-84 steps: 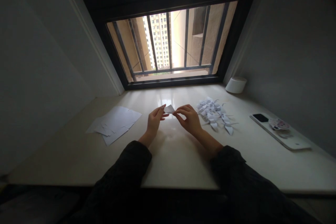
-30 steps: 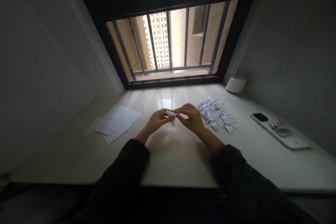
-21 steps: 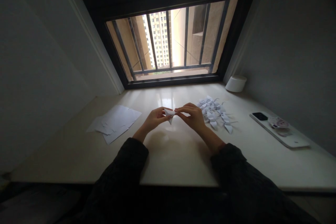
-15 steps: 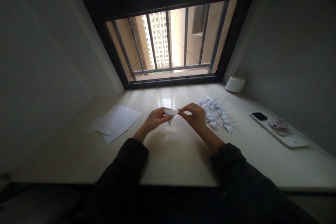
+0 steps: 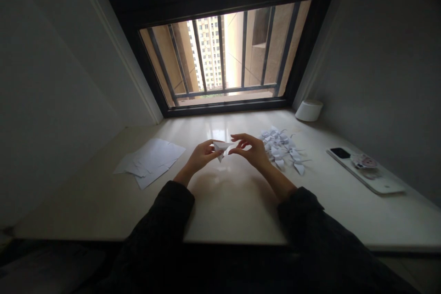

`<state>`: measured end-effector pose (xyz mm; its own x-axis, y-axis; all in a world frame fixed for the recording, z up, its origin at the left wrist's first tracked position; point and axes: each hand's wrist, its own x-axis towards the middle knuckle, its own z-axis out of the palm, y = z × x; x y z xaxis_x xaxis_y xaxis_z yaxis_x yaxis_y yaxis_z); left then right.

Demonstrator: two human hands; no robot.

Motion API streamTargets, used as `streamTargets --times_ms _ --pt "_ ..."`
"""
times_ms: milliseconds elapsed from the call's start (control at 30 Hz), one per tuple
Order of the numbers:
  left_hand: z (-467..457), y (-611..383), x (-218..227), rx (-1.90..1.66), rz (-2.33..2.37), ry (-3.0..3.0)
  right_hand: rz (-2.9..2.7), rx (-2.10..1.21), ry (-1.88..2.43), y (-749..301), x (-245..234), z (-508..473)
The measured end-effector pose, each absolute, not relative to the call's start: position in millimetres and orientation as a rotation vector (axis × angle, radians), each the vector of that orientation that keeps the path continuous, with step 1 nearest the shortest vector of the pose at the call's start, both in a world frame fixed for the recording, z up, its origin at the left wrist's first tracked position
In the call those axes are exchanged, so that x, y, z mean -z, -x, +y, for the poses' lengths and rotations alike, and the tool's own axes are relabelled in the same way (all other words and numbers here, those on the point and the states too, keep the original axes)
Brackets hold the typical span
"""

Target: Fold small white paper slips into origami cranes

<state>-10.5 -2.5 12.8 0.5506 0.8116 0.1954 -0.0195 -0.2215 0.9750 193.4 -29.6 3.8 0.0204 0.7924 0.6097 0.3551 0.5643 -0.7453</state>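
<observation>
A small piece of white folded paper (image 5: 222, 148), with pointed corners, is pinched in my left hand (image 5: 202, 155) above the middle of the white sill. My right hand (image 5: 253, 148) is just to the right of the paper's tip, thumb and forefinger apart, with nothing seen between them. Right behind that hand lies a pile of white folded paper cranes (image 5: 280, 144). Over to the left is a loose stack of white paper sheets (image 5: 160, 158).
A white phone (image 5: 365, 172) with a round decorated grip on its back lies at the right. The white cup-like object (image 5: 309, 110) stands in the back right corner by the wall. A barred window (image 5: 223, 55) in a dark frame rises behind the sill (image 5: 234, 220).
My right thumb and forefinger have let go of the paper's right tip and spread apart. The paper stays in my left hand, shifted slightly left.
</observation>
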Motion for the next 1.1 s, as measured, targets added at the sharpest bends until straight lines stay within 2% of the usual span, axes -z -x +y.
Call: streamTargets --times_ms 67,167,700,1100 --pt "-2.4 10.9 -12.2 -0.903 0.676 -1.608 -1.574 -0.619 0.969 -191.8 -3.0 -28.3" --pt "-2.3 9.8 -9.8 -0.910 0.639 -1.582 -1.561 -0.692 0.995 -191.4 0.2 -26.7" --pt "-0.7 6.1 -2.8 -0.923 0.699 -1.664 -1.609 -0.377 0.988 -186.6 2.5 -30.8" --pt "-2.8 5.3 -2.1 -1.011 0.908 -1.831 -1.578 -0.356 1.022 -183.1 5.7 -32.9"
